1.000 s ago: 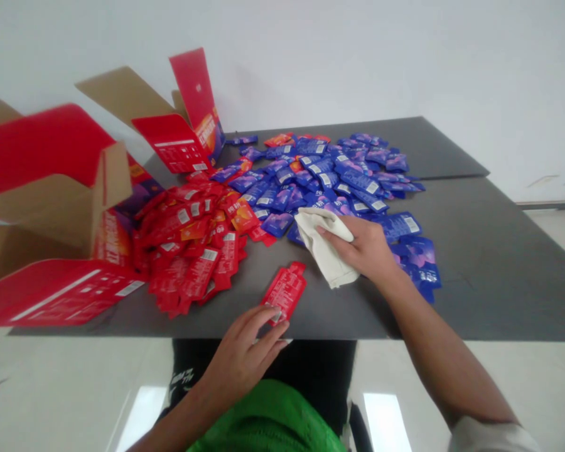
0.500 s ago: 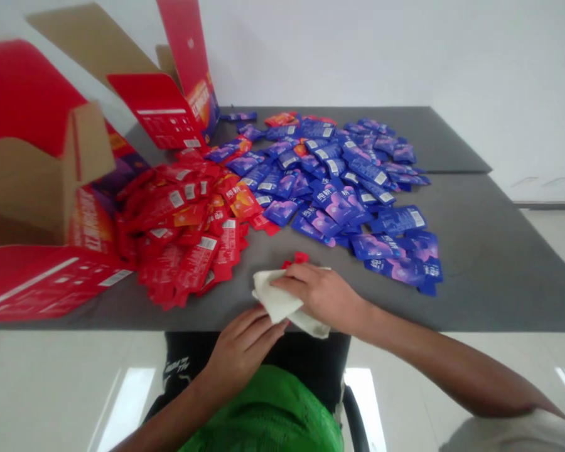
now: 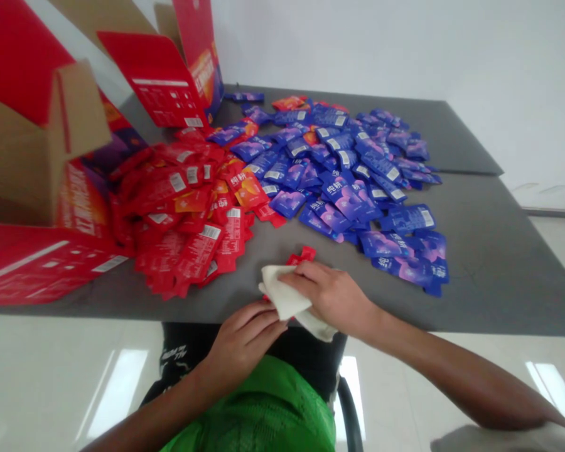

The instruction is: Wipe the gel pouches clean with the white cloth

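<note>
My right hand (image 3: 336, 298) is closed on a folded off-white cloth (image 3: 285, 292) and presses it over a red sachet (image 3: 306, 254) near the table's front edge. Most of this sachet lies hidden beneath the cloth; its far end and small red bits at the sides show. My left hand (image 3: 247, 336) is at the near side of the same sachet, fingers close together, their tips against it beside the cloth. The left thumb cannot be seen.
A heap of red sachets (image 3: 183, 213) lies on the grey table (image 3: 489, 270) at left. Many blue-purple sachets (image 3: 339, 163) spread across the middle and back. Two open red cartons stand left: a near one (image 3: 32, 263) and a far one (image 3: 155, 81).
The view has tilted and shifted slightly. The right hand and cloth have moved a little over the red sachet, whose far end shows more. The left hand stays at its near side.
</note>
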`<state>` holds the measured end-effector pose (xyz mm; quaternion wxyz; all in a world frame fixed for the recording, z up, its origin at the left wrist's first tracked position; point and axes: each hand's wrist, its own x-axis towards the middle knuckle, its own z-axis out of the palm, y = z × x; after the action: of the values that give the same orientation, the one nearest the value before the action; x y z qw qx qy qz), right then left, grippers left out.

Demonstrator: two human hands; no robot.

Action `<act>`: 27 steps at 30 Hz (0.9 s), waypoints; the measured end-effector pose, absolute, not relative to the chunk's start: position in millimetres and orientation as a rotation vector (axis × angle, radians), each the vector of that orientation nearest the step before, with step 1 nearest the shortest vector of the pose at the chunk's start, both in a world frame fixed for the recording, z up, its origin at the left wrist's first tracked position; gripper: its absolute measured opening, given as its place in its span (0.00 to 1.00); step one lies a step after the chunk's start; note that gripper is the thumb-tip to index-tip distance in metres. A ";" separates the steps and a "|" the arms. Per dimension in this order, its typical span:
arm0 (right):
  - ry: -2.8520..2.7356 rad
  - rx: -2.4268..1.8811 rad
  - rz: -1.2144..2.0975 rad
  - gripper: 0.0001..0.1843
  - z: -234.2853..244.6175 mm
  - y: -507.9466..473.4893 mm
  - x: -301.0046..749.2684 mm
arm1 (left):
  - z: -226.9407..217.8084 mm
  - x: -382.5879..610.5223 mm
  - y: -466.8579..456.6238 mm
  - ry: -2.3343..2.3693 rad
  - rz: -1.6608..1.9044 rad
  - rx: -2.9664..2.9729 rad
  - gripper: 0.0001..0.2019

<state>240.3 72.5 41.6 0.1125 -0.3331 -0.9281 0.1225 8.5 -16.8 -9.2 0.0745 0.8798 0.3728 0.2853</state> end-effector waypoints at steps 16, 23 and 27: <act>-2.646 -1.263 0.262 0.23 43.2 90.6 250.8 | -5.8 11.7 -15.2 1.164 0.929 2.564 0.10; -2.625 -0.988 0.316 0.24 52.5 60.5 244.7 | -7.3 11.4 -16.6 1.180 0.996 2.561 0.07; -2.664 -1.016 0.425 0.20 41.5 61.6 241.2 | -7.1 11.3 -17.4 1.181 0.971 2.557 0.08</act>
<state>241.2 61.6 41.5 0.1293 -0.3494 -0.9164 0.1463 11.3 -17.4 -7.1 0.0814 0.8554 0.3951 0.3248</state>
